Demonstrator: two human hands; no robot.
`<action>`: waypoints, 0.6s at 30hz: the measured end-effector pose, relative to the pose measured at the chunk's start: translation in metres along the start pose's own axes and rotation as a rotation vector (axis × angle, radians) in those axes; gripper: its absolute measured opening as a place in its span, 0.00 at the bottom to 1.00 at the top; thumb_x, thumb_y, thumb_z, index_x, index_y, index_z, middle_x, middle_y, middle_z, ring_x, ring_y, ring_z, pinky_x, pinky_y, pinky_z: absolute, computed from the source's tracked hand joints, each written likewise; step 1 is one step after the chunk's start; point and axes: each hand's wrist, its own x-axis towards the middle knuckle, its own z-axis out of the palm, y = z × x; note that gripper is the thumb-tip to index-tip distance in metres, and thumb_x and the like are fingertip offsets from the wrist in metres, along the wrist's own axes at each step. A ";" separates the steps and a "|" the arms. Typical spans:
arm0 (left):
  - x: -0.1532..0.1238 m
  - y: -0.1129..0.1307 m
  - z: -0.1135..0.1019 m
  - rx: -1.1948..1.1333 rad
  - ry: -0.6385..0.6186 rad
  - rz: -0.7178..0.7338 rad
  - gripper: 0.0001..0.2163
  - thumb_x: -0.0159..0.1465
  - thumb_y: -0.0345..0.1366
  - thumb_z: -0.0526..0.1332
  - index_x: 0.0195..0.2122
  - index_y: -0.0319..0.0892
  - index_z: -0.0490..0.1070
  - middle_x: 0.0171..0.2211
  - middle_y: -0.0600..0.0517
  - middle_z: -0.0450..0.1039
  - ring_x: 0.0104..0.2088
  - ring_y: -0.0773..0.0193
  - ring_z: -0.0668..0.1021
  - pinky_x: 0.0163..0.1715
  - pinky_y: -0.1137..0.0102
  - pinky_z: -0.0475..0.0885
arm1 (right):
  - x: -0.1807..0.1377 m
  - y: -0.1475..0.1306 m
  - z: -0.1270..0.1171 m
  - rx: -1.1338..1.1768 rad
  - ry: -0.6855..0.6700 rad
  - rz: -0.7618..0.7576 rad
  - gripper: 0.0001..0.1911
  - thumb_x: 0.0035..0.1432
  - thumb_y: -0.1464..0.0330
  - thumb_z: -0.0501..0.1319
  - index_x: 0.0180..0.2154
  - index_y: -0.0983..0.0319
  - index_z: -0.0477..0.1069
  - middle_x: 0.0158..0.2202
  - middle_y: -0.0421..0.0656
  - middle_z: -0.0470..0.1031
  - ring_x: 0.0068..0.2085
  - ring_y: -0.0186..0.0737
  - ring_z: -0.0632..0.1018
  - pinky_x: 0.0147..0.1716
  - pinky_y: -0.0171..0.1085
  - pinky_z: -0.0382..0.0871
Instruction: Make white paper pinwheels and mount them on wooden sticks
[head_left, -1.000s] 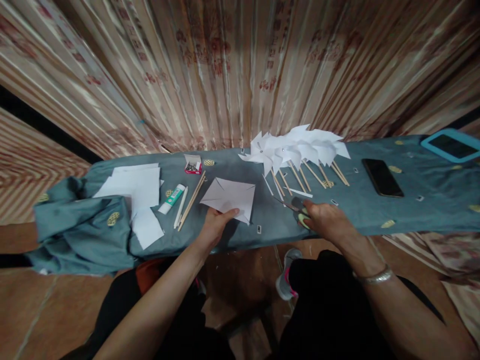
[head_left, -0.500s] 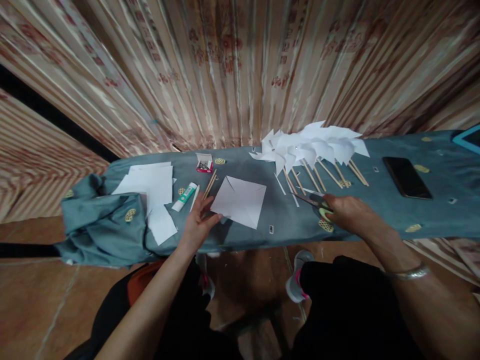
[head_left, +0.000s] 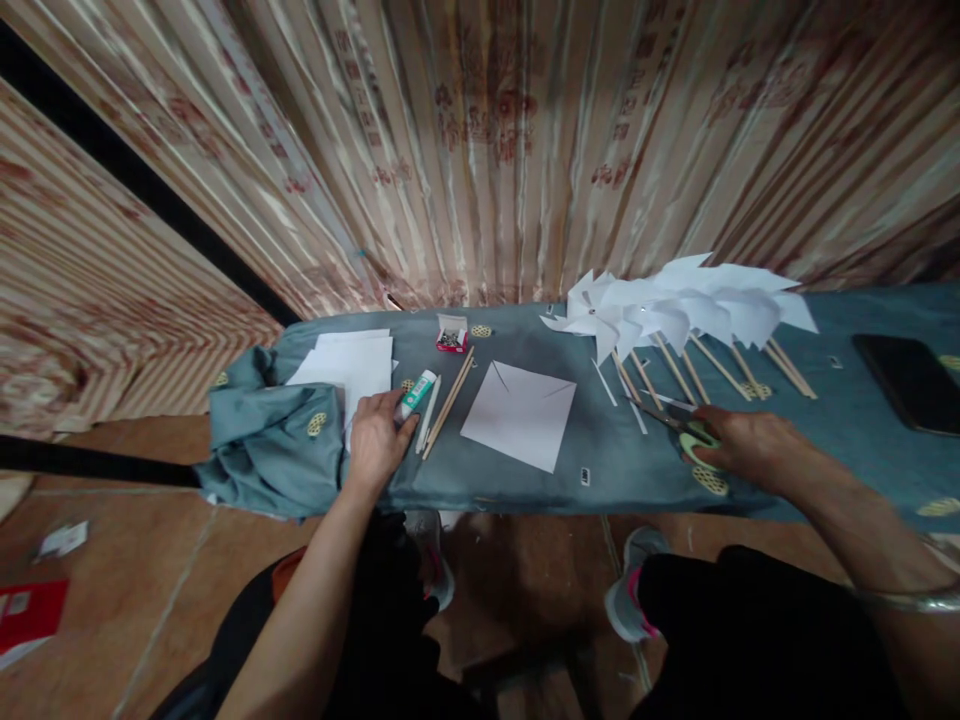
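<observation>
My left hand [head_left: 379,440] is closed around the lower end of a green-and-white glue stick [head_left: 418,393], which hides that end. Beside it lie a thin white stick [head_left: 428,414] and a few wooden sticks [head_left: 450,402]. A white paper square [head_left: 519,415] with slits cut in from its corners rests flat, touched by neither hand. To the right, my right hand [head_left: 742,445] is closed on the green handles of a pair of scissors [head_left: 697,437], held low over the cloth with the blades toward the left. Narrow paper strips [head_left: 634,408] lie near the blades.
Several white paper pinwheels [head_left: 675,305] on wooden sticks overlap along the back. A small red box [head_left: 451,335] of metal pins stands open. White paper sheets [head_left: 358,360] lie at left beside bunched cloth [head_left: 274,440]. A black phone [head_left: 907,380] is at right.
My left hand has left the paper square and moved left to the glue stick. My right hand stays at the scissors. The view has shifted left.
</observation>
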 end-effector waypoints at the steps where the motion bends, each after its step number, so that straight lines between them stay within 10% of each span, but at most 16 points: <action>1: 0.002 -0.001 0.001 0.041 -0.019 0.006 0.21 0.62 0.40 0.54 0.52 0.32 0.70 0.45 0.38 0.74 0.47 0.46 0.72 0.49 0.57 0.67 | 0.001 0.001 -0.001 0.024 -0.015 0.007 0.18 0.55 0.66 0.61 0.47 0.67 0.71 0.34 0.55 0.80 0.36 0.56 0.81 0.32 0.41 0.64; 11: 0.006 0.001 -0.008 -0.054 0.060 -0.043 0.16 0.60 0.40 0.56 0.45 0.39 0.75 0.40 0.42 0.78 0.42 0.49 0.76 0.44 0.61 0.69 | -0.005 -0.004 -0.013 0.095 0.011 0.034 0.16 0.59 0.67 0.58 0.49 0.64 0.72 0.36 0.51 0.81 0.38 0.51 0.81 0.33 0.38 0.66; 18: 0.002 0.036 -0.016 -0.969 0.171 -0.392 0.21 0.46 0.45 0.69 0.40 0.40 0.78 0.32 0.50 0.79 0.32 0.59 0.77 0.38 0.65 0.72 | -0.013 -0.012 -0.004 -0.040 0.111 0.009 0.17 0.61 0.66 0.55 0.48 0.66 0.73 0.34 0.54 0.80 0.36 0.55 0.80 0.32 0.42 0.68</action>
